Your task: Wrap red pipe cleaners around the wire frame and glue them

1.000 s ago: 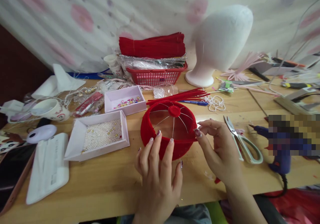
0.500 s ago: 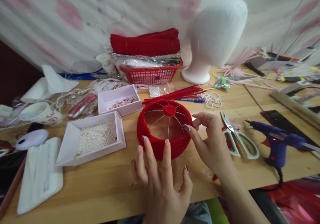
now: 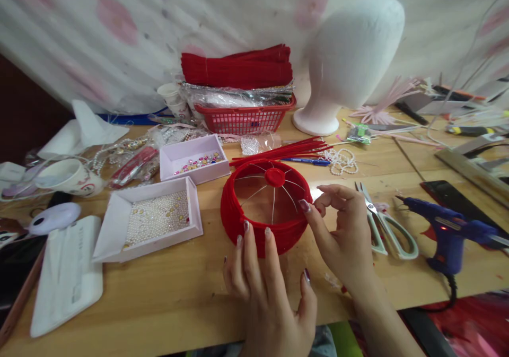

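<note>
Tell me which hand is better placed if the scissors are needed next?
Probably the right hand: the scissors lie just beside it, while the left hand is farther away, its fingers at the near side of the red frame.

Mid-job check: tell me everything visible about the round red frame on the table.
The round red frame has a thick, ridged band that looks velvety. Thin pale wires spread from a small red disc to the band, leaving gaps that show the wooden table it sits on. The left hand's fingers meet its near side; the right hand's thumb is at its right edge, grip unclear.
</note>
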The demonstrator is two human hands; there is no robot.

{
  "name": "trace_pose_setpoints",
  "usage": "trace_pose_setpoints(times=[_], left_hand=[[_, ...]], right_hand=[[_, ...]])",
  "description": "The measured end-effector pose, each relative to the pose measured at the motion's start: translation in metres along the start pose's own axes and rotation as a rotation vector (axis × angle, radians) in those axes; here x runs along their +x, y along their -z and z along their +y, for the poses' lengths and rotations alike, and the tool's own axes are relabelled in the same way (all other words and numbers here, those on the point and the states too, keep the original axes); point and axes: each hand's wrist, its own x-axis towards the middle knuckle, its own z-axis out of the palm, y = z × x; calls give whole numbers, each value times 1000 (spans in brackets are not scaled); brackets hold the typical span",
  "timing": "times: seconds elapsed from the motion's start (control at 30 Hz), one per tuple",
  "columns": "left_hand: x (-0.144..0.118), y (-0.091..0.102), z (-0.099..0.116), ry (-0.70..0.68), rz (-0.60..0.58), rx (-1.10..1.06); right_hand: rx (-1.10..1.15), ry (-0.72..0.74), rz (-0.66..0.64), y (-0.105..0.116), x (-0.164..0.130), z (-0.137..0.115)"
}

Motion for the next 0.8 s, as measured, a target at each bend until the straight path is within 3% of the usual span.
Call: trace_pose_setpoints(times=[0.5,0.8], left_hand=[[17,6,-4,-24,-36,13],[16,6,-6,-10,-24,17]], right_hand=[[79,-10,-4,2,-1,-3],[2,-8,10,-2,0,2]])
